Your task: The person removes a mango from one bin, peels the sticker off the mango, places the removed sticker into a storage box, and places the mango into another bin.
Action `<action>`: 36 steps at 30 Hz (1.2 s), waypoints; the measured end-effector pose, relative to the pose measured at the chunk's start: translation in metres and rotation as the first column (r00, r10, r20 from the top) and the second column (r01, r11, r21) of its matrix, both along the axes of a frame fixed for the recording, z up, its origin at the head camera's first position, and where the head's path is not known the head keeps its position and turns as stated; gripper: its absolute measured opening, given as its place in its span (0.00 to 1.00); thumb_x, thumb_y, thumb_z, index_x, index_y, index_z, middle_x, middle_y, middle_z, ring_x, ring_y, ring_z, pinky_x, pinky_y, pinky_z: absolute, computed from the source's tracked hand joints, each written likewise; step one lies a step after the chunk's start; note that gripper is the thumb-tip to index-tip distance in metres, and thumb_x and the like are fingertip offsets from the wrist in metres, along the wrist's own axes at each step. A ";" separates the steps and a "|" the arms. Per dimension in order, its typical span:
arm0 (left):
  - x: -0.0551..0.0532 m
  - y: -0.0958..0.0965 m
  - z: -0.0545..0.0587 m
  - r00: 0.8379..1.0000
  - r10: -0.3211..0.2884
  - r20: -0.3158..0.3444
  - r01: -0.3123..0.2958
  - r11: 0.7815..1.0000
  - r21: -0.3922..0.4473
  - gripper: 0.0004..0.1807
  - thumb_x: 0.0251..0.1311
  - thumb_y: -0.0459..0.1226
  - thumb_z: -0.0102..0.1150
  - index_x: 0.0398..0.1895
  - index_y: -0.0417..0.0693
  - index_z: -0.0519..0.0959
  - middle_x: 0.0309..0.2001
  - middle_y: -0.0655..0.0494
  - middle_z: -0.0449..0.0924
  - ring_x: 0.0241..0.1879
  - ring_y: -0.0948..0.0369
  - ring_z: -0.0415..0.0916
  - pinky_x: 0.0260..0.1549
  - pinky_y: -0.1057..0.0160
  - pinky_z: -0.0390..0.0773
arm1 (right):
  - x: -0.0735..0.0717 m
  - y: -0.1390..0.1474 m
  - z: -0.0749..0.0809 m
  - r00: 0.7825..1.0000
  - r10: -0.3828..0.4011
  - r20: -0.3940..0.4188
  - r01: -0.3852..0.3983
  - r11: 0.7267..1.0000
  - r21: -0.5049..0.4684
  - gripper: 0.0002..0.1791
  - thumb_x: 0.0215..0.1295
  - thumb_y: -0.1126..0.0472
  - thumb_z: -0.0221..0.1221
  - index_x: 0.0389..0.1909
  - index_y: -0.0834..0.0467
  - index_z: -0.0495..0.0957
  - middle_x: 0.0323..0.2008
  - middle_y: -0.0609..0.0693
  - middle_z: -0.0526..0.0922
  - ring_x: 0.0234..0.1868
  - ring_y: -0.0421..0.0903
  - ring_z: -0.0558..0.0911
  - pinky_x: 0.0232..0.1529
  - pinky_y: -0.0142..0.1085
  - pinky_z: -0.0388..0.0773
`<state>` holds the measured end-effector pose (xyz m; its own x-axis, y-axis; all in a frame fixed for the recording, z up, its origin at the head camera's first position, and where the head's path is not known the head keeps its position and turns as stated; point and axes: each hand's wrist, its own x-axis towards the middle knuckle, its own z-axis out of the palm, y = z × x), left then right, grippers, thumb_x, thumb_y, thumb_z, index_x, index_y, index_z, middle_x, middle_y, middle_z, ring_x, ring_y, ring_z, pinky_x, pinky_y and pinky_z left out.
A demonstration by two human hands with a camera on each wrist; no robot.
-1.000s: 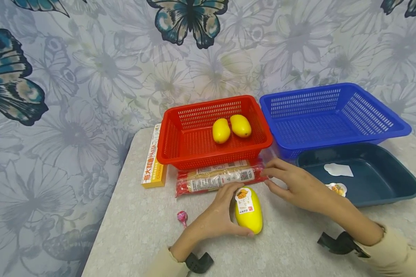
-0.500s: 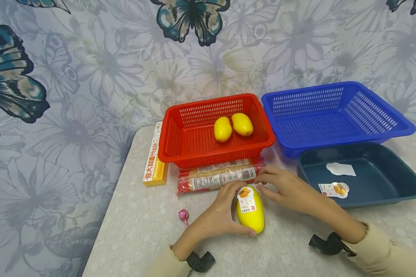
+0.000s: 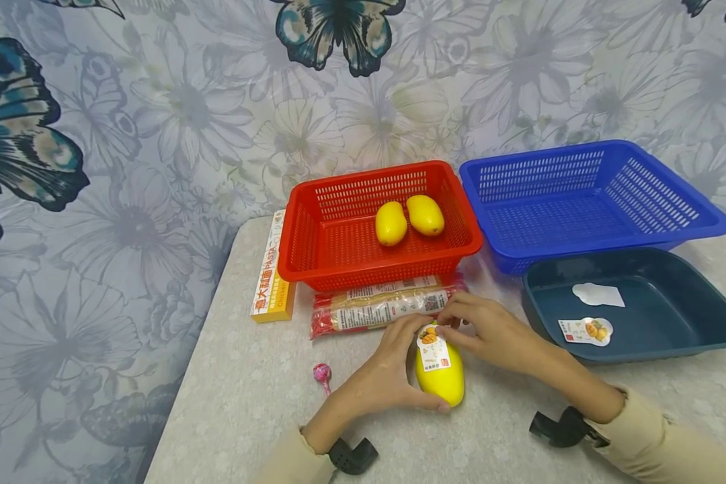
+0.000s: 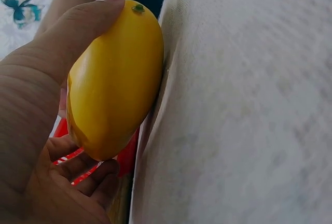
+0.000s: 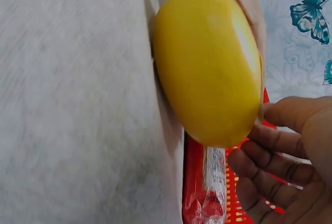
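A yellow mango (image 3: pixel 444 380) with a small green stem end lies on the table, a white sticker (image 3: pixel 433 353) with a fruit picture on its upper side. My left hand (image 3: pixel 378 376) grips it from the left, thumb at the near end and fingers round the far end. The right hand (image 3: pixel 490 329) is at the mango's far end. In the right wrist view its thumb (image 5: pixel 290 111) and forefinger come together at the sticker's edge and pinch it. The mango (image 4: pixel 116 81) also fills the middle of the left wrist view.
A red basket (image 3: pixel 378 272) with two yellow mangoes (image 3: pixel 390 223) stands behind noodle packs (image 3: pixel 381 310). To the right are a blue basket (image 3: pixel 581 245) and a dark green tray (image 3: pixel 677 323) with two stickers (image 3: pixel 587 331). A pasta box (image 3: pixel 272 296) and a lollipop (image 3: pixel 322 374) lie left.
My right hand has moved left from beside the noodle packs to the far end of the mango and taken the sticker's edge. The left hand keeps its hold on the mango.
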<state>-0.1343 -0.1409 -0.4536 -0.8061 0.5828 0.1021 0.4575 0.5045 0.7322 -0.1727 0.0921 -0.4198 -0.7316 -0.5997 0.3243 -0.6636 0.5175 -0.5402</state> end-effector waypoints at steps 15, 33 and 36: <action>-0.002 0.005 0.001 1.000 0.001 0.004 -0.001 1.000 -0.001 0.62 0.39 0.61 0.79 0.77 0.62 0.53 0.75 0.64 0.49 0.74 0.65 0.46 0.69 0.50 0.60 | 0.012 -0.001 0.013 0.995 0.020 0.095 0.003 0.972 -0.236 0.13 0.58 0.72 0.66 0.30 0.49 0.79 0.28 0.39 0.74 0.30 0.41 0.75 0.30 0.33 0.75; -0.003 -0.001 -0.003 0.999 0.016 0.029 -0.016 1.000 -0.001 0.62 0.38 0.65 0.76 0.77 0.63 0.54 0.74 0.65 0.49 0.71 0.63 0.51 0.67 0.48 0.63 | 0.017 0.052 0.056 0.994 -0.104 -0.045 0.089 0.964 -0.250 0.15 0.60 0.71 0.68 0.39 0.47 0.81 0.35 0.36 0.79 0.35 0.36 0.76 0.35 0.27 0.76; -0.003 -0.001 -0.003 0.999 0.019 0.039 -0.019 1.000 -0.001 0.62 0.38 0.66 0.76 0.77 0.64 0.54 0.75 0.65 0.48 0.71 0.63 0.51 0.67 0.47 0.64 | 0.015 0.069 0.059 0.984 -0.146 -0.100 0.120 0.965 -0.232 0.16 0.59 0.73 0.68 0.38 0.48 0.81 0.35 0.36 0.79 0.35 0.35 0.77 0.36 0.24 0.75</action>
